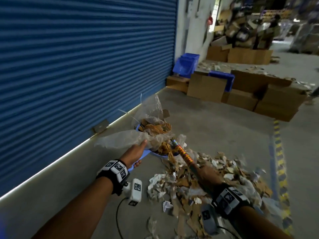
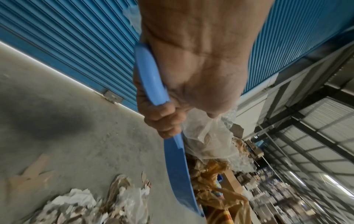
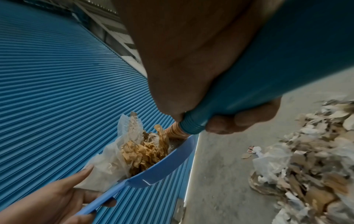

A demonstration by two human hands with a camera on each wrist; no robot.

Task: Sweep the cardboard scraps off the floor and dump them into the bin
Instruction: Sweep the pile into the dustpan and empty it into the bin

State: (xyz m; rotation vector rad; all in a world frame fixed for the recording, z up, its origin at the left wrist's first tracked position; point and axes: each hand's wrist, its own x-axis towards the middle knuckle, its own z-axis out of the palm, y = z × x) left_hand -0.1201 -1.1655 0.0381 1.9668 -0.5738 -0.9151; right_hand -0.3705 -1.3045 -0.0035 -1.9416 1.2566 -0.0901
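Note:
My left hand (image 1: 136, 151) grips the handle of a blue dustpan (image 1: 156, 153), lifted off the floor beside the shutter. Its fingers (image 2: 162, 121) curl round the handle (image 2: 151, 78), and the thumb lies against clear plastic film. The pan (image 3: 162, 163) is heaped with brown cardboard scraps (image 1: 155, 129) and film. My right hand (image 1: 206, 173) grips a broom's teal handle (image 3: 268, 72), whose patterned neck (image 1: 181, 152) reaches to the pan's edge. A big pile of cardboard and paper scraps (image 1: 215, 180) covers the floor under my right arm.
A blue roller shutter (image 1: 86, 57) runs along the left. Blue plastic crates (image 1: 186, 64) and cardboard boxes (image 1: 241, 94) stand ahead by the wall. A yellow-black floor stripe (image 1: 279, 152) runs on the right. More boxes and a person stand far back.

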